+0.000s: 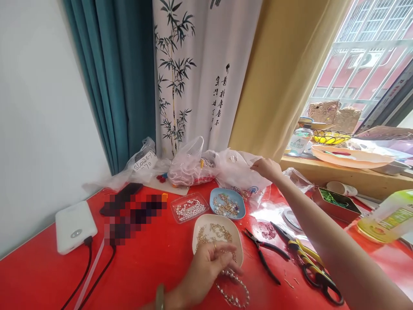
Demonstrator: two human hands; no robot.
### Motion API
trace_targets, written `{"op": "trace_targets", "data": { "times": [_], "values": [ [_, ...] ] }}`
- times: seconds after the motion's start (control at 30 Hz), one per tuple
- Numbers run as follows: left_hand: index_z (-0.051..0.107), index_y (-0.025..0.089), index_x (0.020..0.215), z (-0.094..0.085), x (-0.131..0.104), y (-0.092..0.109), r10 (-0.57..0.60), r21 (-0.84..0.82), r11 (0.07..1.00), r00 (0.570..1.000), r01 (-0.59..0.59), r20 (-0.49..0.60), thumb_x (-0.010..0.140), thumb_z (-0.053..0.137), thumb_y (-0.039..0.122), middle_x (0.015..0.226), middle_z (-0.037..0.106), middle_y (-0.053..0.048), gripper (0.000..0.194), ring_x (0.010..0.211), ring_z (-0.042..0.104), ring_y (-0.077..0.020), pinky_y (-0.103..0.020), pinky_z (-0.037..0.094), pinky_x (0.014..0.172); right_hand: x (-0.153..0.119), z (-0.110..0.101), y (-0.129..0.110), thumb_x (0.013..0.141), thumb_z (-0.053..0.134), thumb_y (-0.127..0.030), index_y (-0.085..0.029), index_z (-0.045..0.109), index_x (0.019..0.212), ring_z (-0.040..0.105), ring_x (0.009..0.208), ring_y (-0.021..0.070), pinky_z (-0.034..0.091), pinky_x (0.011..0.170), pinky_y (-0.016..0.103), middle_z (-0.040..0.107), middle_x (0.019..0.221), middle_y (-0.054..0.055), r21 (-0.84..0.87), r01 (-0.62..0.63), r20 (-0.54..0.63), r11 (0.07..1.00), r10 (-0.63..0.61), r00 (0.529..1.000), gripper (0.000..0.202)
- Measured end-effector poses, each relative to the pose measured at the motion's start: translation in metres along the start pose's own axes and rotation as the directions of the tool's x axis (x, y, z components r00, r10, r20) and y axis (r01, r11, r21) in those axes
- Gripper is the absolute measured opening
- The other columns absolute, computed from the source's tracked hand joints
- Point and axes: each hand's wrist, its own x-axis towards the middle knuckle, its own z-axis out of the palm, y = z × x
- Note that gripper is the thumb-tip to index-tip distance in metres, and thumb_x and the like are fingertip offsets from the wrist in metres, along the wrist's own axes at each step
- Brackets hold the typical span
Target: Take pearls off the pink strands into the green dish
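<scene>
My left hand (209, 269) is low over the front of a cream dish (195, 234) holding gold-coloured beads and chain. Its fingers are curled together, and a strand of silvery beads (234, 297) loops down from beneath them; the exact grip is partly hidden. Stretched far forward, my right hand (267, 168) has its fingers closed at the upper right edge of a white plastic bag (234, 168). Behind the cream dish stand a blue dish (212, 205) of mixed beads and a clear tray (176, 218) of white pearl beads.
Black-handled pliers (263, 249), yellow-and-black pliers (301, 254) and scissors (325, 288) lie to the right. Further right are a box of green wire (338, 204) and a plastic jar (387, 219). A white power bank (75, 226) with cables lies left; a bag of beads (187, 172) sits behind.
</scene>
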Motion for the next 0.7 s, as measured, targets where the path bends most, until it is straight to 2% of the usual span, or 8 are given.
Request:
{"op": "trace_targets", "data": {
  "times": [0.13, 0.2, 0.37, 0.47, 0.57, 0.7],
  "values": [
    [0.052, 0.009, 0.094, -0.001, 0.0, -0.003, -0.019, -0.042, 0.999, 1.0, 0.019, 0.014, 0.065, 0.062, 0.044, 0.069, 0.067, -0.009, 0.047, 0.055, 0.061, -0.0155, -0.03, 0.046, 0.062, -0.001, -0.013, 0.002, 0.075, 0.049, -0.019, -0.022, 0.065, 0.096, 0.06, 0.079, 0.0208, 0.043, 0.061, 0.029, 0.064, 0.095, 0.01, -0.139, 0.055, 0.116, 0.989, -0.039, 0.992, 0.027],
    [0.054, 0.009, 0.088, -0.001, 0.0, -0.004, -0.031, -0.051, 0.998, 0.999, 0.032, 0.018, 0.064, 0.064, 0.044, 0.069, 0.066, -0.009, 0.044, 0.053, 0.06, -0.0149, -0.029, 0.047, 0.06, -0.002, -0.021, 0.001, 0.074, 0.048, -0.015, -0.024, 0.064, 0.097, 0.059, 0.081, 0.0195, 0.043, 0.062, 0.027, 0.063, 0.098, 0.008, -0.189, 0.109, 0.165, 0.976, -0.078, 0.983, 0.029],
    [0.059, 0.009, 0.075, 0.0, 0.001, -0.004, -0.01, -0.035, 0.999, 0.998, 0.012, 0.056, 0.063, 0.065, 0.043, 0.068, 0.064, -0.007, 0.036, 0.051, 0.058, -0.0124, -0.026, 0.048, 0.054, -0.007, -0.037, -0.003, 0.076, 0.047, -0.011, -0.016, 0.065, 0.086, 0.055, 0.094, 0.0233, 0.042, 0.071, 0.032, 0.063, 0.095, 0.013, -0.299, 0.213, 0.201, 0.93, -0.157, 0.967, 0.021],
    [0.061, 0.009, 0.074, 0.0, 0.001, -0.004, -0.032, -0.028, 0.999, 0.998, 0.034, 0.055, 0.06, 0.067, 0.042, 0.065, 0.061, -0.004, 0.036, 0.047, 0.057, -0.0113, -0.024, 0.047, 0.049, -0.01, -0.043, -0.004, 0.076, 0.045, -0.005, -0.013, 0.061, 0.095, 0.055, 0.094, 0.0241, 0.041, 0.073, 0.034, 0.062, 0.094, 0.017, -0.336, 0.236, 0.196, 0.912, -0.178, 0.964, 0.027],
    [0.062, 0.01, 0.076, 0.001, 0.0, -0.002, -0.072, -0.025, 0.997, 0.996, 0.073, 0.046, 0.057, 0.069, 0.041, 0.06, 0.058, -0.001, 0.037, 0.044, 0.055, -0.0102, -0.023, 0.045, 0.047, -0.012, -0.048, -0.002, 0.078, 0.043, -0.006, -0.011, 0.056, 0.105, 0.059, 0.086, 0.0249, 0.041, 0.07, 0.035, 0.063, 0.088, 0.018, -0.349, 0.226, 0.194, 0.909, -0.166, 0.967, 0.03],
    [0.061, 0.01, 0.082, 0.002, -0.002, 0.001, -0.105, -0.024, 0.994, 0.992, 0.107, 0.064, 0.056, 0.07, 0.04, 0.058, 0.059, -0.001, 0.041, 0.043, 0.054, -0.0096, -0.023, 0.046, 0.046, -0.012, -0.05, 0.006, 0.08, 0.048, -0.02, -0.013, 0.065, 0.084, 0.059, 0.088, 0.0268, 0.041, 0.07, 0.035, 0.064, 0.085, 0.017, -0.335, 0.203, 0.203, 0.92, -0.14, 0.969, 0.018]
  ]
}}
